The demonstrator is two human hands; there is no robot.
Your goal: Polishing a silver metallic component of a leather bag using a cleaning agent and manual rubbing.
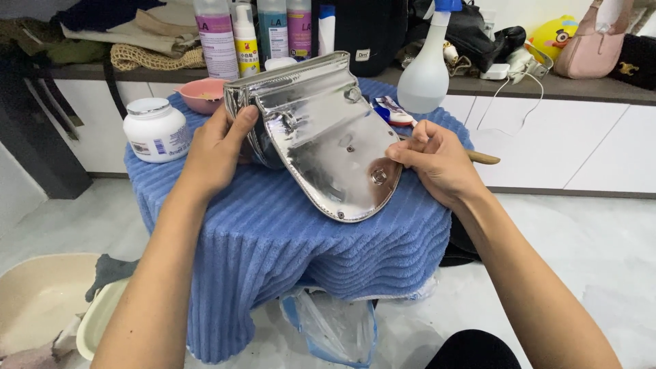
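Both bare forearms reach in from the near edge toward a small table draped in a blue ribbed towel (pixel 273 239), which hangs down over its near side. On the towel lies a shiny silver handbag (pixel 321 137), mirror-bright, tipped so its flap faces up and toward the camera, with round metal snaps showing on the flap. The left hand (pixel 215 150) grasps the bag's left edge, thumb over the rim and fingers curled behind it. The right hand (pixel 437 160) is clenched around a thin wooden-handled tool (pixel 482 157), whose handle sticks out to the right; its fingertips press at the flap's right edge, just beside a snap, and the tool's working end is hidden.

Far of the bag stands a white spray bottle (pixel 425 75) with a blue trigger, and to the left on the towel a white jar (pixel 156 130) with a silver lid. A pink bowl (pixel 203 94) sits just behind the bag's left corner. Near left on the floor is a cream basin (pixel 41 294).
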